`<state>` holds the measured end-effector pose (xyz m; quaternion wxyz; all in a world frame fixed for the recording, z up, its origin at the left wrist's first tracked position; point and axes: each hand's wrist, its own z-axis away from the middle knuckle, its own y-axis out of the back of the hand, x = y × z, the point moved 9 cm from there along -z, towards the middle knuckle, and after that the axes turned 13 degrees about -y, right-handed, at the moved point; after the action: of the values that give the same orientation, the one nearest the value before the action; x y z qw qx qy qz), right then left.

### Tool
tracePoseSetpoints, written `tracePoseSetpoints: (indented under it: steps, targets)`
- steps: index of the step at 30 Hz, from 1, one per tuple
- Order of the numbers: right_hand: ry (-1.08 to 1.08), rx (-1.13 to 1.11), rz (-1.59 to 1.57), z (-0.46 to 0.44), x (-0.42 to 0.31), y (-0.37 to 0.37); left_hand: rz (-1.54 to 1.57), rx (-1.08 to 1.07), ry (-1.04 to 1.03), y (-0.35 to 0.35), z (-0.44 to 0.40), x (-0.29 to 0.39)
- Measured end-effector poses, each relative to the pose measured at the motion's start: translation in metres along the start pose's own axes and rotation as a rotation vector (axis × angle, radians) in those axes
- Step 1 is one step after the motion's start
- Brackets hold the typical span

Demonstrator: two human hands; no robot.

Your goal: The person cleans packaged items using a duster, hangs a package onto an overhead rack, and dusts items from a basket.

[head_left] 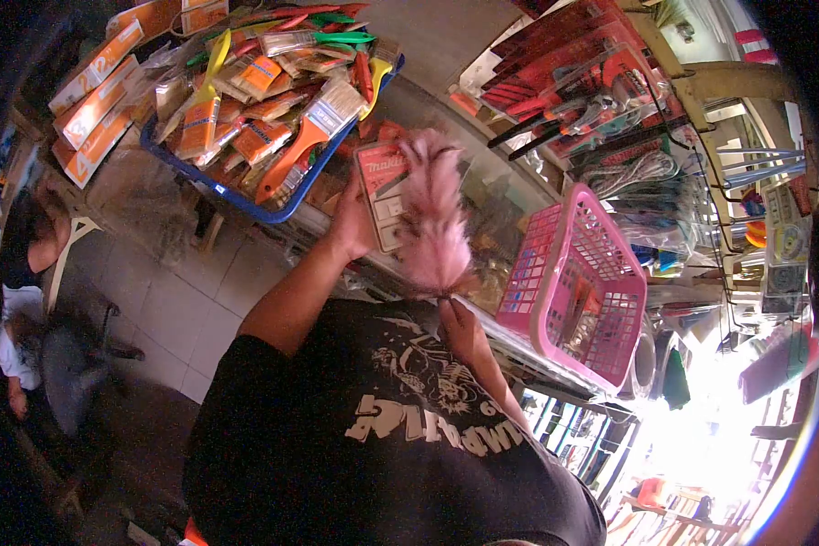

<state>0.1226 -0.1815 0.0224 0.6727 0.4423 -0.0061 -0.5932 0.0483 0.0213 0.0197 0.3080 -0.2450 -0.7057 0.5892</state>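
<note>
My left hand [352, 221] grips the edge of a flat red-and-white Makita pack [385, 198], held upright above the glass counter. My right hand [464, 329] is closed around the handle of a fluffy pink duster [435, 214]. The duster's fibres lie against the front of the pack and cover its right part. Most of the duster's handle is hidden in my fist. Just beyond my left hand stands a blue tray [287, 215] heaped with paintbrushes [332, 105] in several sizes. To the right of my right hand is a pink plastic basket [548, 273].
Orange numbered cards [96, 114] lean beside the tray. Red packaged tools [601, 86] and coiled rope [632, 171] hang at the upper right. A person [27, 300] is at the far left, over a tiled floor [168, 296]. Bright light comes in at the lower right.
</note>
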Motion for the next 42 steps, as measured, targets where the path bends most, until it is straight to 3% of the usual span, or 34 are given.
tracePoseSetpoints:
  steps: [2, 8, 9, 15, 18, 19, 22, 25, 26, 28, 30, 31, 33, 34, 37, 38, 39, 42]
  targets:
    - [0.098, 0.017, 0.047, 0.003, -0.005, 0.007, -0.064, 0.099, -0.064, -0.004, 0.000, 0.005]
    - [0.178, 0.153, 0.057, -0.006, 0.004, 0.016, 0.022, -0.022, 0.020, -0.010, 0.003, 0.001]
    - [0.216, 0.170, 0.083, -0.004, 0.000, 0.016, -0.082, -0.008, -0.010, -0.002, 0.002, 0.005]
    - [0.115, 0.108, 0.086, -0.009, 0.008, 0.013, 0.072, -0.001, 0.062, -0.002, 0.003, -0.005]
    - [0.327, 0.116, 0.175, -0.001, -0.006, 0.001, -0.442, 0.111, -0.103, 0.005, 0.012, 0.015]
    - [0.244, 0.103, 0.148, -0.007, 0.000, 0.002, -0.091, 0.102, -0.059, 0.003, 0.003, 0.008]
    - [0.094, 0.093, 0.076, -0.009, -0.002, 0.006, 0.119, -0.032, 0.023, 0.011, 0.007, -0.001]
    - [0.256, 0.033, 0.316, -0.003, -0.014, -0.001, 0.050, 0.116, 0.016, 0.022, 0.006, 0.000]
    - [0.189, 0.040, 0.220, -0.007, -0.009, 0.004, 0.047, 0.149, 0.001, 0.012, 0.005, 0.001]
    - [0.057, 0.046, 0.032, -0.015, 0.004, 0.010, 0.059, 0.093, -0.005, 0.007, 0.004, 0.000]
    - [0.065, 0.009, 0.039, -0.013, 0.004, 0.002, 0.079, -0.088, 0.036, 0.007, 0.007, -0.003]
    - [0.068, -0.004, 0.036, -0.012, 0.004, 0.000, -0.108, 0.197, -0.036, 0.004, 0.011, 0.007]
    - [0.052, -0.027, 0.174, -0.006, 0.000, -0.001, -0.288, 0.164, -0.145, 0.038, 0.005, 0.006]
    - [0.042, -0.040, 0.247, -0.004, -0.002, 0.000, -0.178, 0.116, -0.100, 0.019, 0.003, 0.004]
    - [-0.149, 0.006, 0.086, -0.005, 0.007, 0.010, 0.060, -0.090, 0.070, -0.008, 0.001, -0.004]
    - [-0.057, -0.003, 0.130, -0.005, 0.007, 0.006, 0.126, -0.172, 0.131, -0.022, 0.003, -0.007]
    - [0.034, -0.009, 0.171, -0.007, 0.013, 0.000, -0.140, 0.196, 0.034, 0.010, 0.005, 0.000]
    - [0.100, -0.013, 0.088, -0.001, 0.003, 0.003, -0.178, 0.171, -0.085, 0.049, 0.001, 0.001]
